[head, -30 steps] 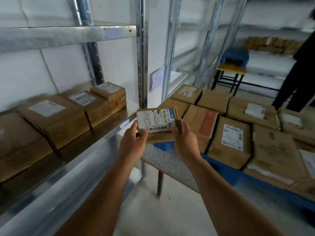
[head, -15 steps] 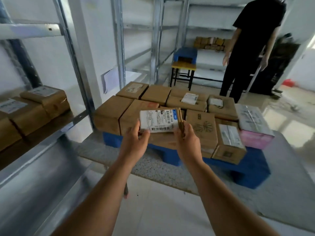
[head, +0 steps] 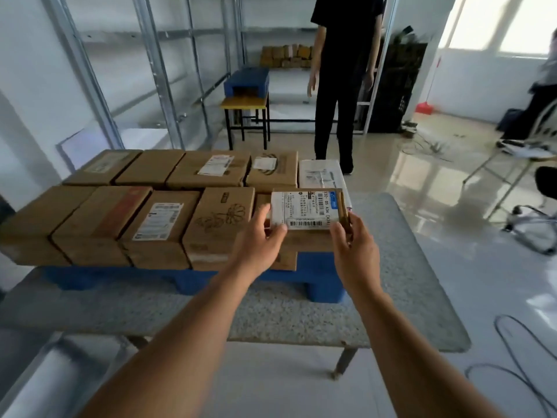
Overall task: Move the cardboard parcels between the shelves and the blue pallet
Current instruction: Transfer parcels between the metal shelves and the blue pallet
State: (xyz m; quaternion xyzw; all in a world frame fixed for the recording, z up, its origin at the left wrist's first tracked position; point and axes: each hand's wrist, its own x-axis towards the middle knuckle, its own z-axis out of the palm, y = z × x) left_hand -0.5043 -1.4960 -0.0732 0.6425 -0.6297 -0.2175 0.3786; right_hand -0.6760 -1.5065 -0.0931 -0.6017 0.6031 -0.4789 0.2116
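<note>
Both hands grip a labelled parcel above packed pallet boxes; bystander beyond (standing).

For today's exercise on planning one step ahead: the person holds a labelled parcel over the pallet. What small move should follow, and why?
Probably lower the labelled parcel, held between left hand and right hand, onto the near right end of the blue pallet; it hangs just above that corner.
</note>
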